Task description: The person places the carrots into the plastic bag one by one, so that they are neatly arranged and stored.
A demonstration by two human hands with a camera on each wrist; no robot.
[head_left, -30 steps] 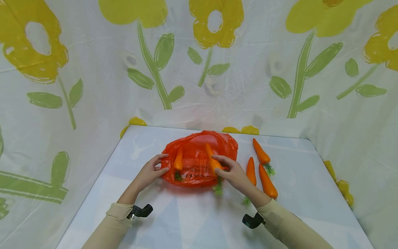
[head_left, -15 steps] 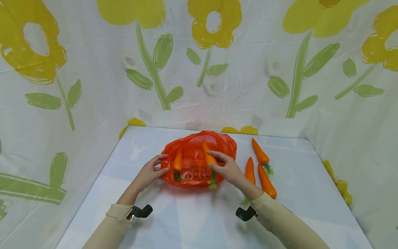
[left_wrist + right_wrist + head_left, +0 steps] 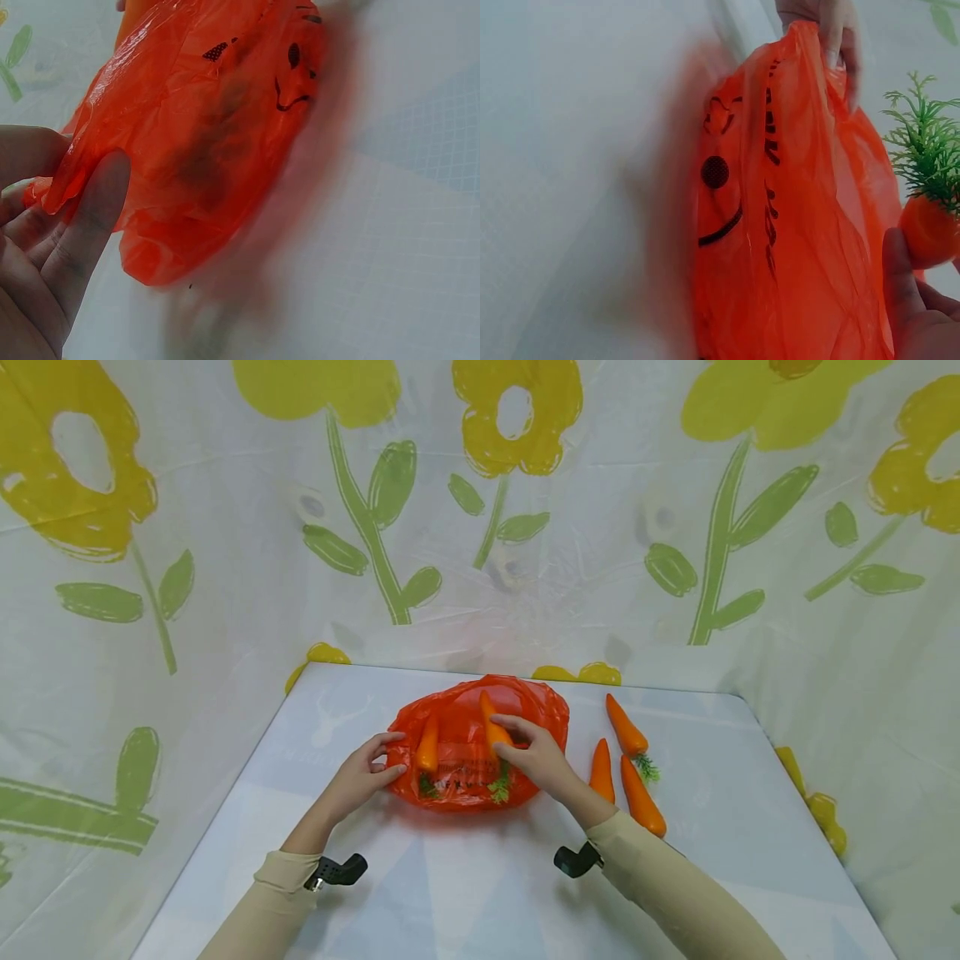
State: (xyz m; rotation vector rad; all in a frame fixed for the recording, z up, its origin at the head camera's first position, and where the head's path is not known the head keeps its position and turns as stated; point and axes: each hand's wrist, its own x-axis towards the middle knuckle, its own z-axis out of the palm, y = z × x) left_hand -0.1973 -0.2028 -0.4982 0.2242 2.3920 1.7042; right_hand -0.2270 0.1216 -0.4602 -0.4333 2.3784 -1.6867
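My left hand (image 3: 367,777) pinches the left rim of a thin red plastic bag (image 3: 517,693), whose mouth gapes upward. In the left wrist view the thumb (image 3: 97,210) presses the film against the fingers. One orange carrot (image 3: 428,747) with green leaves lies inside, toward the bag's left. A second carrot (image 3: 491,718) is held between thumb and fingers of my right hand (image 3: 540,760), over the bag's mouth, tip pointing away from me. Its leafy top (image 3: 930,161) sticks out beside the thumb in the right wrist view. Dark print marks the bag's near side.
Three more carrots lie on the white table (image 3: 375,893) right of the bag: one at the back (image 3: 626,727), one partly behind my right forearm (image 3: 602,772), and one nearer (image 3: 642,802). A flower-printed curtain (image 3: 570,577) surrounds the table.
My right hand has carried its carrot leftward and slightly away from me, further over the bag. The left hand stays on the rim.
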